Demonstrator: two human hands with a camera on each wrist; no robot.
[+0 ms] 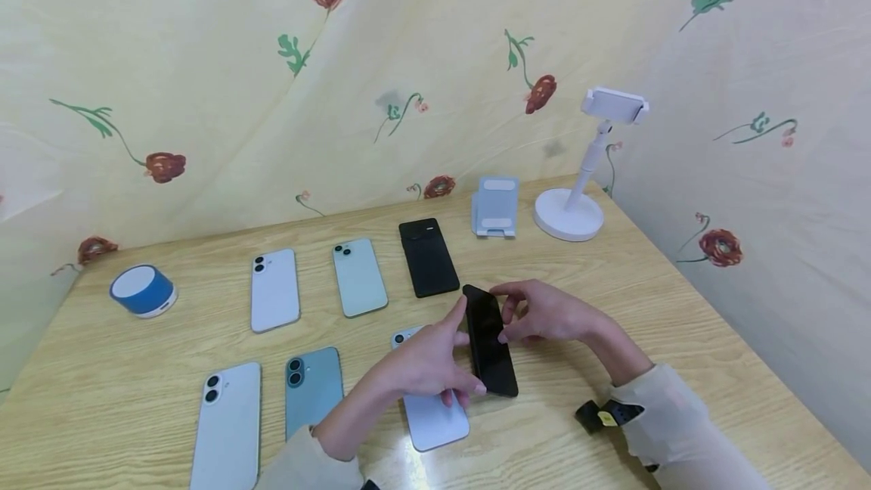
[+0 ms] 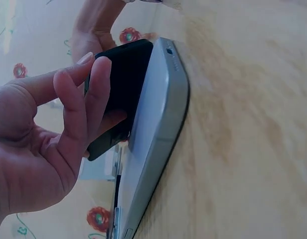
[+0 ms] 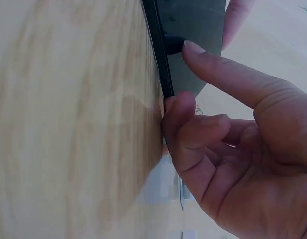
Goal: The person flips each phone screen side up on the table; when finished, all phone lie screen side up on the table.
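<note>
Both hands hold a black smartphone [image 1: 491, 339], its dark screen up and its left edge tilted up off the table. My left hand [image 1: 430, 360] grips the phone's left long edge, with one finger at the far corner and the thumb near the close end. On the opposite edge, my right hand [image 1: 547, 314] pinches the phone, thumb on the screen; the right wrist view shows the other fingers [image 3: 181, 107] curled at its lower edge. Beneath the left hand lies a pale smartphone [image 1: 435, 426], back up and partly covered; its port end shows in the left wrist view.
More phones lie back up: a lilac one [image 1: 275, 293], a pale green one [image 1: 361, 278], a white one [image 1: 227, 422] and a teal one [image 1: 313, 384]. Behind are a black phone-shaped slab [image 1: 429, 257], a small stand [image 1: 496, 206], a white phone holder [image 1: 568, 214] and a blue speaker [image 1: 143, 291].
</note>
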